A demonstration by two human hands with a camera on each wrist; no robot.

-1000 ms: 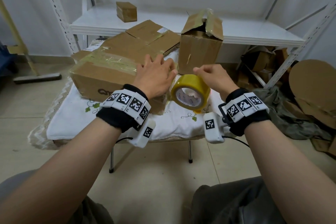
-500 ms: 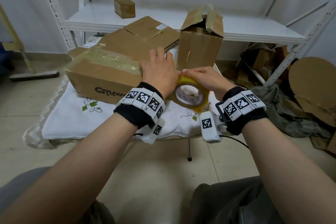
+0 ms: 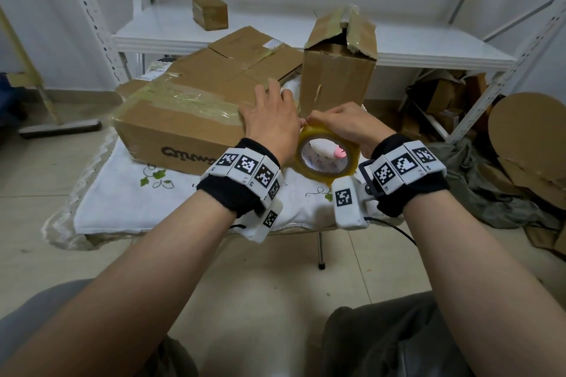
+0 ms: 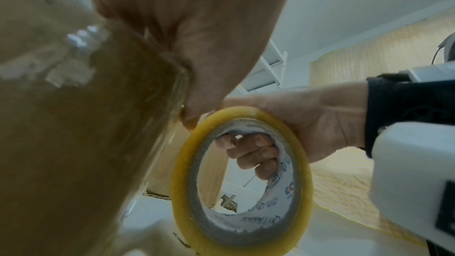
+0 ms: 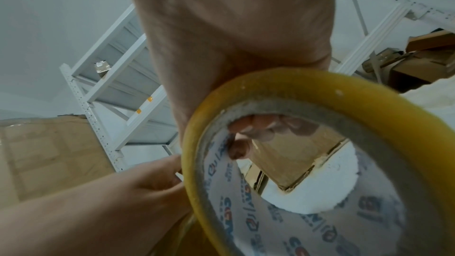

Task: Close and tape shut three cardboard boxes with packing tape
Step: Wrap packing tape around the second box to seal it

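A large cardboard box (image 3: 183, 119) with glossy tape along its top lies on the left of the cloth-covered table (image 3: 122, 202). My left hand (image 3: 271, 107) lies flat on its right end, fingers straight, and the thumb (image 4: 189, 122) touches the box's corner edge beside the roll. My right hand (image 3: 340, 121) grips a yellow tape roll (image 3: 324, 174), with fingers (image 4: 251, 153) curled through the core, and holds it against the left hand. Behind stands a tall box (image 3: 337, 76) with its flaps partly up. A flat box (image 3: 254, 49) lies behind the large one.
A white shelf (image 3: 428, 55) runs behind the table, with a small taped box (image 3: 209, 11) on it. Cardboard scraps and round cardboard pieces (image 3: 526, 138) pile up on the floor at right. A broom head (image 3: 61, 127) lies on the floor at left.
My right hand has brought the tape roll from in front of the box up against my left hand. My left hand has slid further onto the large box's top.
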